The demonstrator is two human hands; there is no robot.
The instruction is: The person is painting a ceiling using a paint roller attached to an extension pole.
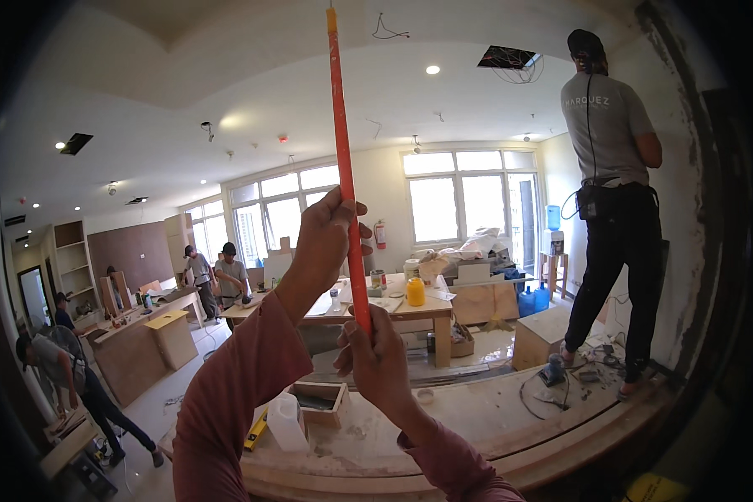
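Note:
A long red pole (340,125) with a yellow collar near its top stands almost upright before me and reaches toward the ceiling. My left hand (328,238) is closed around its middle, at about window height. Lower down, my right hand (375,351) wraps the pole's bottom part, with the thumb lying along it. What the pole's tip carries cannot be made out at the picture's upper edge. Below my hands are a white plastic jug (287,422), an open wooden box (326,407) and a yellow spirit level (257,431).
A long wooden platform (468,422) runs in front of me. On it, at the right, a person (607,117) stands facing the wall near a corded power tool (552,371). A worktable (410,311) holds a yellow jar (416,291) and cans. Several people work at the left.

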